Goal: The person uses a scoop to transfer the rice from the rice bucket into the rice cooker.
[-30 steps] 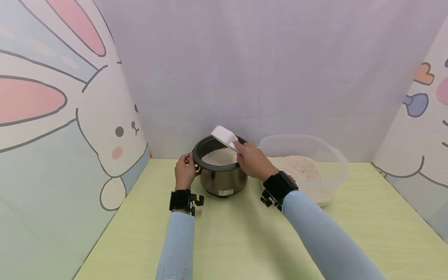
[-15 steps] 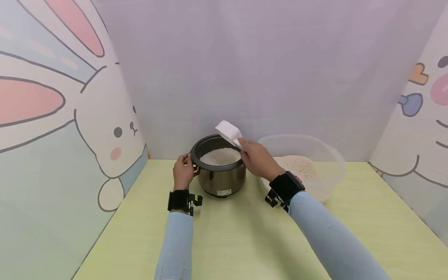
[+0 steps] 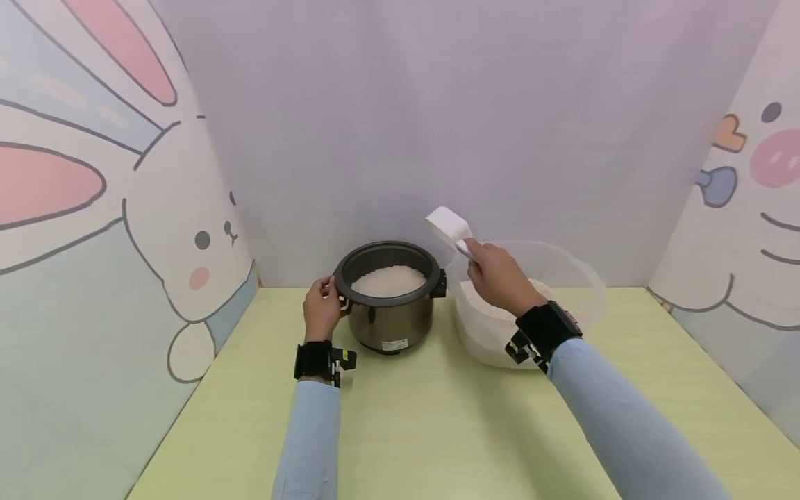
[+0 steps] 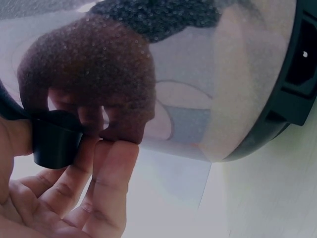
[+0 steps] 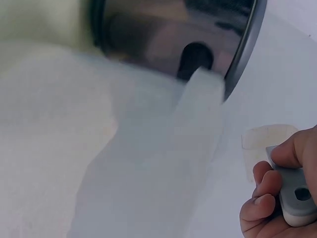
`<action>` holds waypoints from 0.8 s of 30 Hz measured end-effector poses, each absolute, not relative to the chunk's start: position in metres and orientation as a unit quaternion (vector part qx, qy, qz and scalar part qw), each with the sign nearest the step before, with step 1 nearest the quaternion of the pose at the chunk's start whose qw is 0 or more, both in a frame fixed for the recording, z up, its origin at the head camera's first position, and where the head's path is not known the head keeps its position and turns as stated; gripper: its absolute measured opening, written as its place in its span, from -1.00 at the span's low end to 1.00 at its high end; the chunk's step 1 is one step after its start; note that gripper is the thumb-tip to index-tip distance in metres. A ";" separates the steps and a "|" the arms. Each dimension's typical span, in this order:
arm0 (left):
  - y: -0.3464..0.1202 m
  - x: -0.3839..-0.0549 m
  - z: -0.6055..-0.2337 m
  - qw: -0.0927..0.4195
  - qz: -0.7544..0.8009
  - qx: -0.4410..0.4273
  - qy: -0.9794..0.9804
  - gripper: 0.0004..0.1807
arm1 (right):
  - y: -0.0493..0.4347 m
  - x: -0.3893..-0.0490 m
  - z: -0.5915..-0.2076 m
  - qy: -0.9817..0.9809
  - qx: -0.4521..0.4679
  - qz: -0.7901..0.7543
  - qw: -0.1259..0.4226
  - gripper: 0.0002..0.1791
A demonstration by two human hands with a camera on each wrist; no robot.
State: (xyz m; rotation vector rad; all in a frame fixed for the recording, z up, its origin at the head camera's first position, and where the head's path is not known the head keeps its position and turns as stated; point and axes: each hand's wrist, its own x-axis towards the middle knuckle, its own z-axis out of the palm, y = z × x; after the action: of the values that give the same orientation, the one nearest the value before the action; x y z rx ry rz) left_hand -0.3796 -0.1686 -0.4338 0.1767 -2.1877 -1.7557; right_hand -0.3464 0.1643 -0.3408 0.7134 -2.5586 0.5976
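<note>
A dark rice cooker, uncovered, has white rice in its pot. My left hand holds the cooker by its left side handle, fingertips against the shiny wall. Raised to the right of the cooker, my right hand grips a white rice scoop by its handle. The scoop is tilted, cup toward the upper left, and its inside is hidden in the head view. Below the right hand stands a large translucent tub with rice in it, partly covered by the hand.
Cooker and tub stand side by side on a pale green table, near a lilac curtain at the back. A panel with a cartoon rabbit borders the left side; another cartoon panel borders the right.
My right hand has moved right with the scoop, from over the cooker's pot to above the tub. The left hand keeps its hold on the cooker's handle.
</note>
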 end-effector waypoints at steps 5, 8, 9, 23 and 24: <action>-0.173 -0.379 -0.435 0.167 -0.622 0.070 -0.762 -0.55 | 0.187 -0.347 -0.351 -0.935 0.231 0.198 0.182 -0.49; -0.175 -0.380 -0.436 0.170 -0.623 0.075 -0.760 -0.55 | 0.199 -0.348 -0.356 -0.942 0.221 0.190 0.167 -0.50; -0.175 -0.381 -0.436 0.171 -0.621 0.074 -0.761 -0.55 | 0.203 -0.349 -0.357 -0.943 0.219 0.188 0.165 -0.51; -0.173 -0.382 -0.436 0.163 -0.623 0.076 -0.761 -0.53 | 0.243 -0.351 -0.372 -0.970 0.161 0.161 0.087 -0.70; -0.173 -0.382 -0.436 0.163 -0.623 0.078 -0.761 -0.53 | 0.245 -0.352 -0.373 -0.971 0.156 0.160 0.080 -0.73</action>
State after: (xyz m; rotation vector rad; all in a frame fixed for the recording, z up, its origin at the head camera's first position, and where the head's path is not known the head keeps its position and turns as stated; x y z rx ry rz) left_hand -0.3820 -0.1731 -0.4362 0.2218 -2.1699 -1.7768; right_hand -0.3520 0.2449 -0.3734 0.4667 -2.9058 0.4790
